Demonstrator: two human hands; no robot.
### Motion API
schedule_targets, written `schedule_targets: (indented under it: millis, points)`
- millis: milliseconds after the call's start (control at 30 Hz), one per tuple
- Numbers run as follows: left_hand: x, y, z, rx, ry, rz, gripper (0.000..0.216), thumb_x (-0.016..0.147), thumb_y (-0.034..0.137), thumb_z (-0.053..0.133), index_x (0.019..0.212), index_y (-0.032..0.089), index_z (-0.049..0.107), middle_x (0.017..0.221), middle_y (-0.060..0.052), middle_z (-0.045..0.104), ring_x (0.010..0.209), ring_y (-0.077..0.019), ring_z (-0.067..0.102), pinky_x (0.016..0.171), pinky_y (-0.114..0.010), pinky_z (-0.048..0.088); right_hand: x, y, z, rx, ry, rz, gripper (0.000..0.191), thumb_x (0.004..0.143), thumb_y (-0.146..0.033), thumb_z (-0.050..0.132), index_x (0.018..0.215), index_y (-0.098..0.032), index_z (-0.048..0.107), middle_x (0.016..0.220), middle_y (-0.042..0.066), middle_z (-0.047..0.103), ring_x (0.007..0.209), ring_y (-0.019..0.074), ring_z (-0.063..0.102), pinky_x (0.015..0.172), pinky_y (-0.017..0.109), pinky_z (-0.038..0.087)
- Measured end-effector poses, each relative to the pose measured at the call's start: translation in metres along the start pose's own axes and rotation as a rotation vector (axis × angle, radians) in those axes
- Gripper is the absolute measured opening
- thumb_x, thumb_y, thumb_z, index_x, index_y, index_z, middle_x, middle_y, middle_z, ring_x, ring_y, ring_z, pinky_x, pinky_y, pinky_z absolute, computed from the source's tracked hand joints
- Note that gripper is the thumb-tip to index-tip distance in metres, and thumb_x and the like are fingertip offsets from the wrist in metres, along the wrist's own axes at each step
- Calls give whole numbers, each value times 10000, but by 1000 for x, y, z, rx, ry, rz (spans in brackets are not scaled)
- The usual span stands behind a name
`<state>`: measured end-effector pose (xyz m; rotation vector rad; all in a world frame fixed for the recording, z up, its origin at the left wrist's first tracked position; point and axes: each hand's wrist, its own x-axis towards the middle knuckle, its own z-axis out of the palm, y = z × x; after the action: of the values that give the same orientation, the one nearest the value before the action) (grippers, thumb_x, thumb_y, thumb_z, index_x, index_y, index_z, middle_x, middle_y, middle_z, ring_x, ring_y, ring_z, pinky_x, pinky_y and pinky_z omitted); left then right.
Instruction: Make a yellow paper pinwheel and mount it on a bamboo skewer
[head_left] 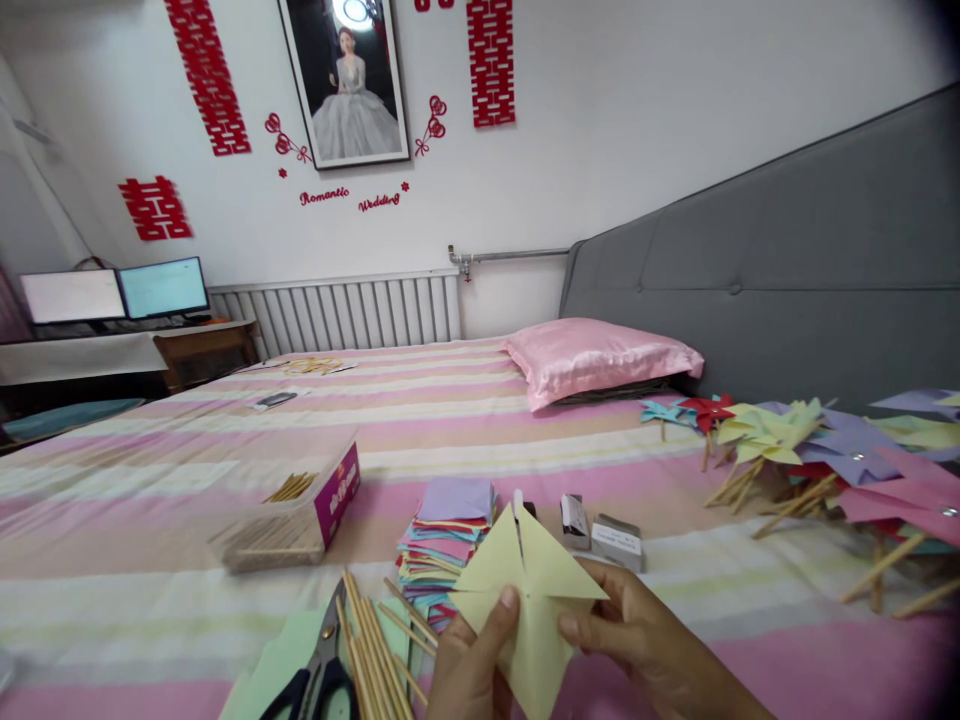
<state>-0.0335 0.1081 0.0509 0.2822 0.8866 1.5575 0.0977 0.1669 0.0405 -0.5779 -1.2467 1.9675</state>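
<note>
Both hands hold a pale yellow folded paper pinwheel (525,600) low in the middle of the view, above a striped bedsheet. My left hand (472,665) pinches its lower left side, thumb on top. My right hand (645,645) grips its right edge with the fingers curled behind the paper. A white pin or stick tip (517,515) pokes up at the pinwheel's top. Just behind lies a stack of coloured paper squares (446,545). Wooden sticks (371,645) and black-handled scissors (315,675) lie to the left of my left hand.
An open box of sticks (300,515) sits at the left. Two small boxes (600,530) lie behind the pinwheel. A heap of finished pinwheels on sticks (825,470) covers the right side. A pink pillow (600,360) rests by the grey headboard (787,270). Monitors (112,290) stand far left.
</note>
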Motion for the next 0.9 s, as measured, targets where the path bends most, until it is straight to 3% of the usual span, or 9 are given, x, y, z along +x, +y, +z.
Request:
schedule_targets:
  millis: [167,333,733,900]
  points:
    - [2,-4,-5,60,-112,38,678,550,244,796,1170,95,563,834,-157,741,870,-313,662,787,-377,484,2,3,-3,-34,49,-13,405,547,-342,783,890,-158,670,661,2,606,572,109,461,512,186,314]
    - [2,-4,-5,95,-197,81,711,478,308,827,1131,135,603,825,-127,747,877,-302,660,804,-360,476,1,0,-2,-75,85,-23,332,546,-329,785,805,-158,665,636,-4,588,567,105,441,507,184,327]
    - [6,-8,-10,117,-167,48,514,566,218,774,1050,97,650,865,-167,734,801,-289,676,773,-375,485,0,0,-5,-10,-50,37,502,553,-353,797,992,-173,635,675,8,650,607,149,591,645,283,478]
    - [8,-7,-11,147,-129,94,395,517,287,801,846,85,715,768,-158,741,726,-281,678,721,-365,502,-4,-8,0,31,-84,21,494,561,-352,792,994,-170,637,778,47,688,731,201,637,701,310,479]
